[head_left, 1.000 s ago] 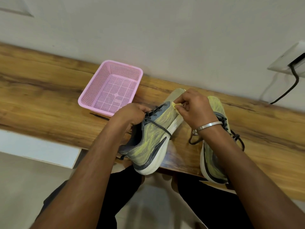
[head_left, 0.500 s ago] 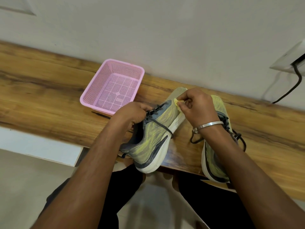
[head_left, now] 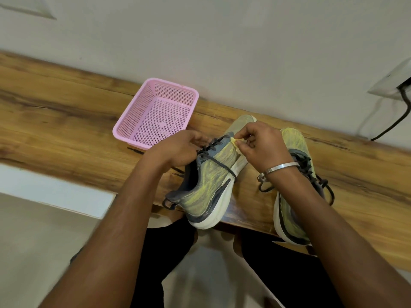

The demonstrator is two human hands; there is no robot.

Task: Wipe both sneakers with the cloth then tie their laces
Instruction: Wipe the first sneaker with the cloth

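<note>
Left hand is gripping the tilted sneaker at its laces; right hand is pinching the yellow cloth against it. Pink basket is sitting just beside, second sneaker lying behind the right wrist.

A yellow-grey sneaker with loose dark laces lies tilted on its side, a bit of yellow cloth at its upper, while its mate stands upright to the right.
</note>
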